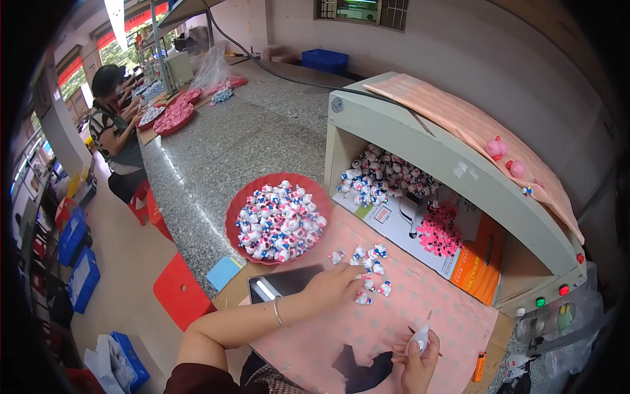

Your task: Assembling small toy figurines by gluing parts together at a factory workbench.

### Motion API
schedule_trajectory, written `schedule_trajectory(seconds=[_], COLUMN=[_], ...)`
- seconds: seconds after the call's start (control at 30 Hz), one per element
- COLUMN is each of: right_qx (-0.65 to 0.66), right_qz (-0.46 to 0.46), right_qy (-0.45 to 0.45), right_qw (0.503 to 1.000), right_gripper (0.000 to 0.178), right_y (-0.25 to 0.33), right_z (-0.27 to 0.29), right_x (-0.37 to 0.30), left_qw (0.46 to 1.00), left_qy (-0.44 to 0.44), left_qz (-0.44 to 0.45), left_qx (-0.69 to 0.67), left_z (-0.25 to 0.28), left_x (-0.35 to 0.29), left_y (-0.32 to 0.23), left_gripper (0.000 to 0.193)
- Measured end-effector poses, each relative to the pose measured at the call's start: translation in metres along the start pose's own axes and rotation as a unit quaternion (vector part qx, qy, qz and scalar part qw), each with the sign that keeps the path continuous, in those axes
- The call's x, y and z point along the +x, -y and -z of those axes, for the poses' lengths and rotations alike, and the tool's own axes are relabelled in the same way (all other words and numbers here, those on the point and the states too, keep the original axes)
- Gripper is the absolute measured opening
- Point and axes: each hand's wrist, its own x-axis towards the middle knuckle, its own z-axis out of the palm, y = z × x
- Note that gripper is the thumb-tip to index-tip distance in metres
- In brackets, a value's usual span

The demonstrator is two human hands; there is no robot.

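Fingers (350, 270) curl near red bowl (319, 194) — figurines (282, 220) within.

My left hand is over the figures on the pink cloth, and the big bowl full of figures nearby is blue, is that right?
Not quite: the head view shows that the bowl is red. Your left hand is indeed over the figures on the pink cloth.

The figurines (384, 287) (tiny things) have markings too small to tell
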Motion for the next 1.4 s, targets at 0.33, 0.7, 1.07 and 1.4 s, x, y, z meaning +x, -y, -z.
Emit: schedule_trajectory(seconds=[0.33,0.7,1.07,1.4], right_qx=[0.155,0.114,-0.035,-0.169], right_qz=[0.048,0.187,0.321,0.388], right_qy=[0.026,0.061,0.005,0.012], right_qw=[0.986,0.974,0.946,0.906], right_gripper=[0.027,0.026,0.025,0.023], right_y=[0.007,-0.009,-0.047,-0.058], right_z=[0.038,0.056,0.067,0.075], right_x=[0.020,0.078,0.119,0.131], left_qw=[0.672,0.605,0.564,0.571], left_qy=[0.268,0.171,0.159,0.167], left_qz=[0.194,0.250,0.278,0.289], left_qx=[-0.663,-0.736,-0.761,-0.750], left_z=[-0.049,-0.096,-0.127,-0.132], left_x=[-0.009,0.028,0.057,0.062], left_y=[-0.061,-0.054,-0.041,-0.039], left_gripper=[0.033,0.037,0.036,0.036])
